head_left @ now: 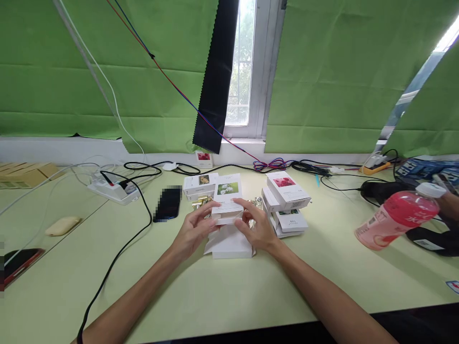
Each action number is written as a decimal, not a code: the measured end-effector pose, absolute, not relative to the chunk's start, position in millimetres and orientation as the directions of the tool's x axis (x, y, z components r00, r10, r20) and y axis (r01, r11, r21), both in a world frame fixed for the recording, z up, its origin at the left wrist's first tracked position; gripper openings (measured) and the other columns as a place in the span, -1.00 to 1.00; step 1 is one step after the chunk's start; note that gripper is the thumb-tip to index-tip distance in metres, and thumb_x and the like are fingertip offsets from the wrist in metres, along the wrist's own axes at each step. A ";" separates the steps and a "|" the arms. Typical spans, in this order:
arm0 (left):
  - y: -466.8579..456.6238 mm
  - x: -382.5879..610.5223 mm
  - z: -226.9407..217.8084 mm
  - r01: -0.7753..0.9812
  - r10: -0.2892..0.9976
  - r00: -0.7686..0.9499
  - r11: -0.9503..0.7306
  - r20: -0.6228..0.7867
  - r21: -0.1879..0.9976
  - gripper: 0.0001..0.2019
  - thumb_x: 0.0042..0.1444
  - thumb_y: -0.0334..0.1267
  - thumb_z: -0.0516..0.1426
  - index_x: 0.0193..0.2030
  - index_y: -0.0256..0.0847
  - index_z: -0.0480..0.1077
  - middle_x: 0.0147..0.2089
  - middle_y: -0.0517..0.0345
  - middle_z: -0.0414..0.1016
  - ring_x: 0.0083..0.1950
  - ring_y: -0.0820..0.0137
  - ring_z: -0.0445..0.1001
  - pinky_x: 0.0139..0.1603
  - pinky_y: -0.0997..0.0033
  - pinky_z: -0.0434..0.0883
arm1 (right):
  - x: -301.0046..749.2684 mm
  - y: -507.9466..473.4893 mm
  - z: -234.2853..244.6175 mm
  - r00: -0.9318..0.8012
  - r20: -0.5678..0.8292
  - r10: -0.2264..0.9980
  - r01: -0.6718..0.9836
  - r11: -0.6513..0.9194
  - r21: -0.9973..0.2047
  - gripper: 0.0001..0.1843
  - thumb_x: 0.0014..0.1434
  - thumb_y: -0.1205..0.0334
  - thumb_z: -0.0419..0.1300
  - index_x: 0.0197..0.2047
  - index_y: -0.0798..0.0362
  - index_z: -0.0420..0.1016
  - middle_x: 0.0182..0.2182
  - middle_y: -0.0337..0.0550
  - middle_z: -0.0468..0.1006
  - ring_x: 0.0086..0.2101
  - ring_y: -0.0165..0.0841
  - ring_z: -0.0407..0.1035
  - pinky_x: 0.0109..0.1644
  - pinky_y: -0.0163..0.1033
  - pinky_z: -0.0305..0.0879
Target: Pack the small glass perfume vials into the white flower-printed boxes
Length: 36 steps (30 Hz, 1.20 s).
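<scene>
Bare forearms (148, 285) end in hands (195, 228) gripping a smooth, rectangular white cardboard box (228, 188).

The left hand (196, 228) and right hand (260, 228) are bare, like both slim forearms (141, 289).

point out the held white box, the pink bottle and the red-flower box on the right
held white box (227, 197): head view, on its printed face
pink bottle (397, 217): head view, middle of its side
red-flower box (288, 188): head view, on its top face
</scene>
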State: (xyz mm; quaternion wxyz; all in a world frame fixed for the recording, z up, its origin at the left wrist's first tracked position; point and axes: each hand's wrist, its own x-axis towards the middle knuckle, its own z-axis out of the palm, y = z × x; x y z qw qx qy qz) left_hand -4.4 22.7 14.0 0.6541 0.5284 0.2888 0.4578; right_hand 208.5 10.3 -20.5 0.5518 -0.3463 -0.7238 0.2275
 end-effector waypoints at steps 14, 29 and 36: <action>23.5 -2.5 7.5 -0.145 0.922 0.343 -0.138 0.180 0.980 -0.45 0.00 -0.19 0.40 0.16 -0.13 0.47 0.11 -0.05 0.56 -0.15 0.26 0.64 -0.09 0.25 0.60 | 207.7 6.9 -14.4 -0.144 0.614 0.776 0.278 0.627 -0.728 -0.52 0.32 0.18 0.12 0.28 0.08 0.38 -0.45 -0.31 0.39 -0.52 -0.47 0.20 -0.40 -0.31 0.24; 21.4 2.3 12.3 -0.088 0.929 0.294 -0.207 0.224 0.974 -0.48 0.01 -0.12 0.39 0.11 -0.16 0.46 0.00 -0.02 0.59 -0.30 0.27 0.66 -0.23 0.28 0.57 | 208.3 8.6 -15.9 -0.170 0.602 0.780 0.288 0.624 -0.727 -0.51 0.38 0.16 0.07 0.33 0.06 0.37 -0.46 -0.29 0.44 -0.52 -0.45 0.25 -0.38 -0.30 0.30; 22.9 1.2 9.5 -0.095 0.918 0.303 -0.238 0.256 0.967 -0.55 0.07 -0.14 0.36 0.09 -0.15 0.46 0.00 0.02 0.56 -0.33 0.34 0.63 -0.25 0.31 0.55 | 207.3 11.1 -19.6 -0.151 0.627 0.765 0.277 0.641 -0.716 -0.53 0.38 0.19 0.08 0.32 0.02 0.39 -0.23 -0.16 0.57 -0.51 -0.48 0.26 -0.38 -0.30 0.30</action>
